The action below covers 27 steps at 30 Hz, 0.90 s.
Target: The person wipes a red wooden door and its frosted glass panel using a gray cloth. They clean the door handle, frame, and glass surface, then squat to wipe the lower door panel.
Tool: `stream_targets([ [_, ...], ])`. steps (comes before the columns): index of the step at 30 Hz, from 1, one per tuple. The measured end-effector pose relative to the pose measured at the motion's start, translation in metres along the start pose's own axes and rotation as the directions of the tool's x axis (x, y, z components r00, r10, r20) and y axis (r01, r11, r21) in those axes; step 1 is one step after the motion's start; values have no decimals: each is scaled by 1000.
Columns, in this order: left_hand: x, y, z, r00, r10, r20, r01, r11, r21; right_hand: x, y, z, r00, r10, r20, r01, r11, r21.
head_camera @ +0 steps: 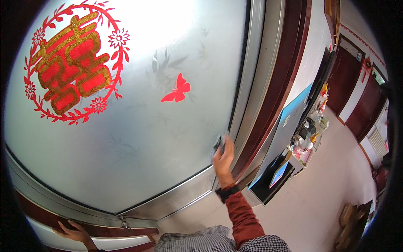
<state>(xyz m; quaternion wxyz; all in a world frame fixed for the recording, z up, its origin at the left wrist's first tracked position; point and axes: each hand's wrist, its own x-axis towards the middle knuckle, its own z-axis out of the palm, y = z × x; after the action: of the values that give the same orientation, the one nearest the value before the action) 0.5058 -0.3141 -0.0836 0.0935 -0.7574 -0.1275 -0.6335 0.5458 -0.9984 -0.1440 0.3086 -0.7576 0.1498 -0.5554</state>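
Observation:
A frosted glass pane (135, 157) in a metal frame fills most of the view. On it are a red and gold paper-cut emblem (72, 63) ringed by red leaves and flowers, and a red butterfly sticker (178, 89). Faint leaf patterns mark the glass. My right hand (224, 157) presses a grey cloth (217, 145) against the pane's right edge, near its lower corner. At the lower left, my left hand (74, 232) rests with fingers spread against the dark red wooden trim (47, 214), holding nothing.
A metal knob (125, 223) sits by the frame's bottom corner. Dark red door trim (283, 94) rises on the right. Beyond it stands a cabinet (297, 163) with figurines and small items. Cardboard boxes (349, 220) lie at the lower right on the tiled floor (330, 170).

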Motion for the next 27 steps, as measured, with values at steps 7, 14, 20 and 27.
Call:
stream_targets([
  [7,4,3,-1,998,64,4,-64,997,43,146,-26,0,909,-343,-237,304,934,-187],
  [14,3,-1,1,997,73,-1,-73,997,21,-44,73,67,929,276,-247,-307,947,-96],
  [20,5,2,-2,996,87,-15,-87,996,-24,-96,97,66,708,705,31,-706,706,50],
  [27,7,9,-6,996,84,11,-83,994,-68,-36,37,66,917,385,-107,-379,922,72],
])
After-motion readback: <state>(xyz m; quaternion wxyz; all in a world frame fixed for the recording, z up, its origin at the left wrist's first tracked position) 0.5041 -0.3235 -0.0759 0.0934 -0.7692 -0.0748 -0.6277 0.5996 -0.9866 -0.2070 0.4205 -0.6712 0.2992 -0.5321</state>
